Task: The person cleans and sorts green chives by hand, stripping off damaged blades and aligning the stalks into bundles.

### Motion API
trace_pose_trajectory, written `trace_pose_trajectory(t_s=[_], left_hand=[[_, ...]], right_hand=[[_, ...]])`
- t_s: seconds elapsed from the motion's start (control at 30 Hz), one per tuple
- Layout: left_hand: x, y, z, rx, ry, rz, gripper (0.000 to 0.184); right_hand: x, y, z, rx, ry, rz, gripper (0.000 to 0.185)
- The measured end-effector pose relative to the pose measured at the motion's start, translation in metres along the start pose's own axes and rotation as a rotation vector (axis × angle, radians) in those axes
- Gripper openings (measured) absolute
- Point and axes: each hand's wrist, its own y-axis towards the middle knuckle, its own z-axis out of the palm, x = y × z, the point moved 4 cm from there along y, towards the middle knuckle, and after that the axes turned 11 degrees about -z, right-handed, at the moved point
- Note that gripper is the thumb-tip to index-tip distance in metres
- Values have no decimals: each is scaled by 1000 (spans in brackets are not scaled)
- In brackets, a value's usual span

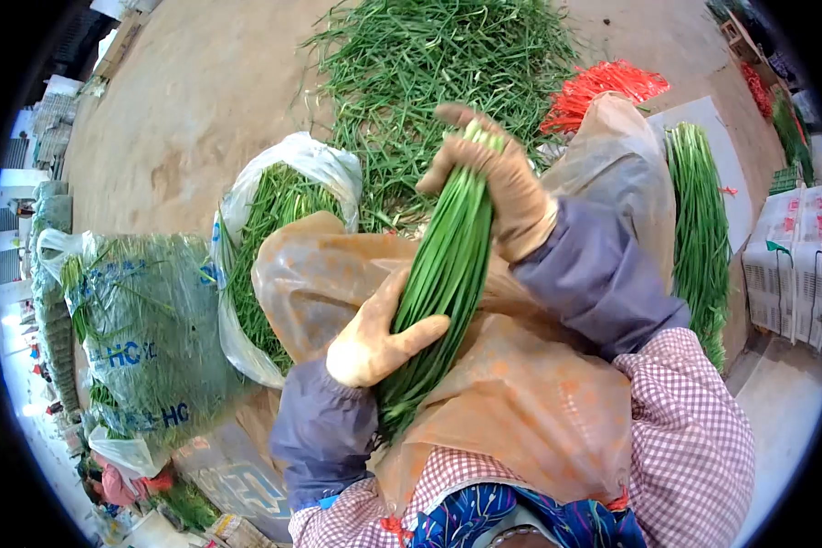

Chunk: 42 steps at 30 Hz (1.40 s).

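A bundle of long green stalks (447, 265) lies slantwise over my lap, its pale ends up and away from me. My left hand (381, 336), in a pale glove, is wrapped round the lower part of the bundle, thumb across the front. My right hand (502, 178), in a browner glove, curls round the bundle near its pale ends. A brownish plastic sheet (521, 402) covers my lap and knees. Just left of my knee, an open white bag (324, 160) holds more green stalks.
A large pile of loose stalks (447, 73) is on the floor ahead, beside red ties (607, 87). At right, a neat bundle (699, 228) lies near white crates (788, 247). Full plastic bags (151, 329) stand at left. A person in pink (114, 479) is at the far lower left.
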Motion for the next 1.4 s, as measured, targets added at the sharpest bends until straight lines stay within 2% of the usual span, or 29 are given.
trace_pose_trajectory(t_s=[0.07,0.1,0.2,0.23,0.27,0.33,0.4,0.47,0.53,0.57,0.6,0.67,0.73,0.8,0.83,0.9,0.93,1.03,1.07,1.13,1.17,1.2,1.37,1.4], left_hand=[[-2,-8,-3,44,-91,31,59],[-6,-15,-6,18,27,-23,55],[-7,-26,-19,-51,225,-53,46],[-11,-29,-26,7,332,-184,46],[-19,-34,-26,-10,210,-257,46],[-41,-37,-40,-243,521,94,47],[-66,-34,-54,-409,447,12,56],[-95,-17,-53,-469,233,165,70],[-121,15,-41,-368,148,390,92],[-131,35,-27,-309,58,389,106],[-130,52,-16,-187,-27,338,105],[-115,80,7,51,-178,217,103],[-99,91,27,59,-416,181,99],[-81,105,28,166,-288,28,99],[-65,118,25,120,-228,105,97],[-66,123,30,-80,-153,145,94],[-71,123,35,-108,-233,163,91],[-100,142,35,-71,-225,331,94],[-128,135,51,-109,-261,265,88],[-158,136,69,-111,-387,352,80],[-172,138,82,-82,-456,352,77],[-182,142,96,-54,-525,353,74],[-190,172,143,126,-564,259,64],[-194,177,153,168,-553,243,63]], right_hand=[[33,30,-23,-26,43,-115,47],[49,46,-38,-41,23,-176,46],[104,71,-69,-221,-347,-529,38],[117,73,-76,-278,-413,-563,37],[126,74,-72,-240,-398,-576,36],[132,63,-60,-172,-357,-573,35],[129,51,-37,-94,-335,-535,35],[124,41,-14,-20,-321,-497,36],[105,32,9,15,-237,-268,38],[95,26,20,12,-203,-226,38],[83,20,29,40,18,-137,38],[72,19,36,36,-3,-240,33],[73,15,29,12,118,-196,33],[71,12,17,-12,76,-184,34],[66,12,9,-23,-123,-401,37],[75,10,-2,60,-290,-399,66],[83,10,-9,91,-343,-401,80],[104,-1,-37,21,-469,-641,106],[109,-10,-42,37,-496,-575,110],[113,-35,-44,59,-549,-432,117],[99,-41,-41,121,-523,-432,123],[89,-48,-43,139,-306,-453,125],[114,-69,-74,12,-36,-309,116],[124,-80,-83,26,-101,-265,111]])
